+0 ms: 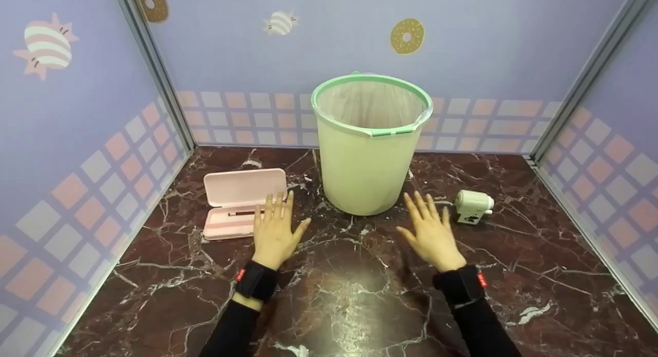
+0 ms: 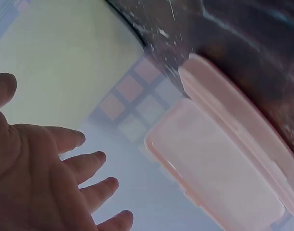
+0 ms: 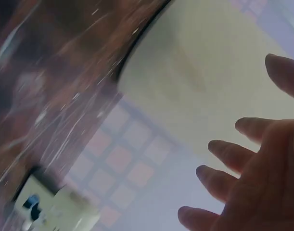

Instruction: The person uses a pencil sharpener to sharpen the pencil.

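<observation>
My left hand is held out with spread, straight fingers, overlapping the right end of a pink pencil case in the head view. The case lies with its lid raised. A thin dark pencil-like stick lies inside, its right part hidden behind my fingers. My right hand, fingers likewise spread and holding nothing, is between a tall pale green bin and a small pale green device with a rounded top and a white knob. In the left wrist view the pencil case appears beyond my fingers.
Standing at the back centre, the bin has a green rim and a clear liner. Purple patterned panels enclose the dark red marbled table at the back and both sides. Black bands wrap both wrists.
</observation>
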Demonstrator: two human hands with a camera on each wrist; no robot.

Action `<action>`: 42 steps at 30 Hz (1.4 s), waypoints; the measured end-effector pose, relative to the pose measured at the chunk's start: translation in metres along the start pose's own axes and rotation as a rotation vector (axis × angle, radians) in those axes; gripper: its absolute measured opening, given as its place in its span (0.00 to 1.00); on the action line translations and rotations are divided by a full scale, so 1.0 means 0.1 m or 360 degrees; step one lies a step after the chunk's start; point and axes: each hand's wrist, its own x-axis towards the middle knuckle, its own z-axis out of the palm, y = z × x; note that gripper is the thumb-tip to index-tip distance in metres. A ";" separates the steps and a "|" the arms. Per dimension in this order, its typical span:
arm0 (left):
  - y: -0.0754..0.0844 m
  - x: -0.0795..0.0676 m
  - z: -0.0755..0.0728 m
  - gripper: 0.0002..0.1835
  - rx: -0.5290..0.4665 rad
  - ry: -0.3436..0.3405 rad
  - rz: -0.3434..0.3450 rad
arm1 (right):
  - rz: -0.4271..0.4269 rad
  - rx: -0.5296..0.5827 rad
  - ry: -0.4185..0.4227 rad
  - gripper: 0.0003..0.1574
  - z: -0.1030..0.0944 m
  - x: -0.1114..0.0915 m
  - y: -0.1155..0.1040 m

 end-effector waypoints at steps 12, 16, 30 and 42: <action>-0.47 0.10 -0.49 0.44 0.0011 -0.0245 -0.0220 | -0.0277 0.0217 -0.0235 0.49 0.16 0.28 -0.73; -0.75 0.05 -0.64 0.42 -0.0059 -0.0308 -0.0343 | -0.0403 0.0423 -0.0162 0.41 0.33 0.42 -0.97; -1.50 -0.07 -0.63 0.29 -0.0185 -0.0261 -0.0550 | -0.0347 0.0846 -0.0242 0.28 0.85 0.86 -1.72; -1.66 -0.02 -0.36 0.38 -0.0313 -0.0452 -0.0615 | -0.0203 0.0767 -0.0498 0.43 1.00 1.06 -2.00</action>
